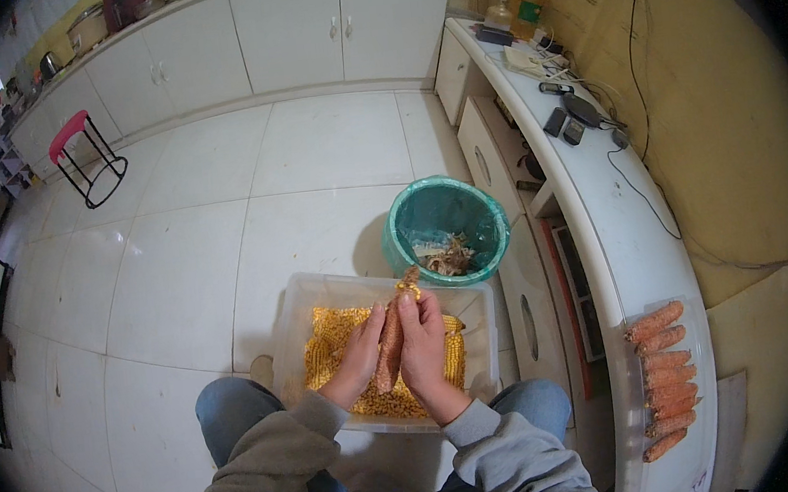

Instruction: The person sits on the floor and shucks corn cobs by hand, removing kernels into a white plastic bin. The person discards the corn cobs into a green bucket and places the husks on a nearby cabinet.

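Both hands hold one mostly bare corn cob [390, 347] above a clear plastic bin [492, 322]. A few yellow kernels remain near the cob's far tip. My left hand [359, 358] has its fingers along the cob's left side. My right hand [424, 343] grips it from the right, thumb close to the remaining kernels. Inside the bin lie loose corn kernels [389, 403] and unshelled ears of corn [328, 343], partly hidden by my hands and wrists.
A green lined waste bin [394, 246] with husk-like scraps touches the container's far side. Several stripped cobs [669, 375] lie in a row on the white counter [598, 203] at right, near chargers and cables. A pink-topped stool [70, 132] stands far left, before white cabinets [292, 33].
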The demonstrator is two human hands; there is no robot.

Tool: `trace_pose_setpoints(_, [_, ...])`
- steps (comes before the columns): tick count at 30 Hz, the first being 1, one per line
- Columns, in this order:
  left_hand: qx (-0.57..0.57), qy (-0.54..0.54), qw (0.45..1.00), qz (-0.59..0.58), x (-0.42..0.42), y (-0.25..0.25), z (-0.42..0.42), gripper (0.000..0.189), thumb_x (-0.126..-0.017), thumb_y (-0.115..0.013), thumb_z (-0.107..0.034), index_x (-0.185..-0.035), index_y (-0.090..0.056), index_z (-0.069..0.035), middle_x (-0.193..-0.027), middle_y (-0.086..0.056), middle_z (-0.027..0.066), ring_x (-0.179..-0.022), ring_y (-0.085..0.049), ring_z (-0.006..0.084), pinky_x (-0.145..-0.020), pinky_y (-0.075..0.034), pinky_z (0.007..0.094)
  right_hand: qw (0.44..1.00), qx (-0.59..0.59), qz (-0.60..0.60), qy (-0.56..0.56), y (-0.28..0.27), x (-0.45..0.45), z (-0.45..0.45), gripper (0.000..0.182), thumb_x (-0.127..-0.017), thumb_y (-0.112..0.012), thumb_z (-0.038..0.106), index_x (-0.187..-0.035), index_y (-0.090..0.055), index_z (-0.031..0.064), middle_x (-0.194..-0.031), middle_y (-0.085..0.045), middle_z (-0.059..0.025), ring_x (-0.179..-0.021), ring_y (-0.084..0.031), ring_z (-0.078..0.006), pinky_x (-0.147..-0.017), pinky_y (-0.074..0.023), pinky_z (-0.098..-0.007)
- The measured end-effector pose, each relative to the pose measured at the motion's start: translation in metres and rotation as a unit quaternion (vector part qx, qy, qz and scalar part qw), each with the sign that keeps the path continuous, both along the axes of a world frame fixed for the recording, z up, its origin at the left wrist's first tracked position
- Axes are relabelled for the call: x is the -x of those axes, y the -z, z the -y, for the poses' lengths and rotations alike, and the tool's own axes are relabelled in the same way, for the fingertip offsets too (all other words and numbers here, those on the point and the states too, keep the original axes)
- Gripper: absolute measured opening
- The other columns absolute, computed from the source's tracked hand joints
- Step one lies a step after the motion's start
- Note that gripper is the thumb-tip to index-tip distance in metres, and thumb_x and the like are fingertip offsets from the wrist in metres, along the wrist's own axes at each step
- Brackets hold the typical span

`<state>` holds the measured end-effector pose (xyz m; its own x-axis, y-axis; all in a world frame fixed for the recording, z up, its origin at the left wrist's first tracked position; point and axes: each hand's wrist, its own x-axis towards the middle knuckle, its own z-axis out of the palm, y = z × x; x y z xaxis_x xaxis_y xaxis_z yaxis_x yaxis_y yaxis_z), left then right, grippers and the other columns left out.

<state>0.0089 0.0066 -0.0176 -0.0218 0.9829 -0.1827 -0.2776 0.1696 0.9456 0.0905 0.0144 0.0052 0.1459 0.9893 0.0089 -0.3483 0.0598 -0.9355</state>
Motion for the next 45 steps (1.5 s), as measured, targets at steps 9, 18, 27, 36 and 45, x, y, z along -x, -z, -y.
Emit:
trace_pose_setpoints(9, [0.038,0.095,0.994,-0.026,0.014,-0.007,-0.001,0.057,-0.094,-0.021,-0.049,-0.080,-0.053,-0.003,-0.060,-0.051,0.0041,-0.048,-0.049,0.0133,-0.046,-0.045,0.0274,0.990,0.023,0.125,-0.063,-0.018,-0.015,-0.006,0.020,-0.088,-0.056,0.021,-0.087,-0.056,0.0006,-0.073,-0.052,-0.0032,-0.053,-0.047,-0.0091,-0.049,-0.0400,-0.0250])
trace_pose_setpoints(18, [0.067,0.125,0.989,-0.042,0.018,-0.015,0.001,0.055,-0.094,-0.025,-0.048,-0.081,-0.053,-0.002,-0.059,-0.052,0.0052,-0.047,-0.051,0.0144,-0.045,-0.043,0.0268,0.959,-0.087,0.268,-0.022,0.002,-0.031,-0.013,0.019,-0.089,-0.051,0.018,-0.084,-0.056,-0.0002,-0.067,-0.054,-0.0072,-0.058,-0.051,-0.0136,-0.054,-0.0411,-0.0270])
trace_pose_setpoints(27, [-0.213,-0.041,0.933,-0.287,0.016,-0.035,0.008,0.024,-0.078,-0.068,-0.019,-0.085,-0.055,0.000,-0.067,-0.057,0.0040,-0.058,-0.050,0.0078,-0.054,-0.043,0.0242,0.926,-0.121,0.358,0.022,-0.020,-0.040,-0.008,0.009,-0.078,-0.058,0.008,-0.078,-0.059,-0.0003,-0.067,-0.056,-0.0135,-0.057,-0.055,-0.0216,-0.056,-0.0442,-0.0303])
trace_pose_setpoints(36, [-0.175,-0.026,0.961,-0.215,0.018,-0.023,0.011,0.028,-0.074,-0.072,-0.018,-0.088,-0.056,-0.001,-0.070,-0.060,0.0035,-0.061,-0.051,0.0058,-0.054,-0.043,0.0235,0.975,-0.072,0.198,-0.068,-0.007,-0.045,-0.004,0.017,-0.078,-0.062,0.010,-0.092,-0.060,0.0001,-0.071,-0.057,-0.0013,-0.064,-0.053,-0.0097,-0.058,-0.0425,-0.0223])
trace_pose_setpoints(45, [-0.203,0.023,0.931,-0.303,0.017,-0.034,0.023,0.028,-0.077,-0.068,-0.023,-0.091,-0.055,-0.002,-0.070,-0.060,0.0101,-0.059,-0.056,0.0143,-0.055,-0.045,0.0279,0.982,0.037,0.107,-0.150,-0.022,-0.053,0.004,0.014,-0.086,-0.057,0.013,-0.091,-0.060,0.0008,-0.069,-0.056,0.0002,-0.060,-0.050,-0.0057,-0.054,-0.0406,-0.0193])
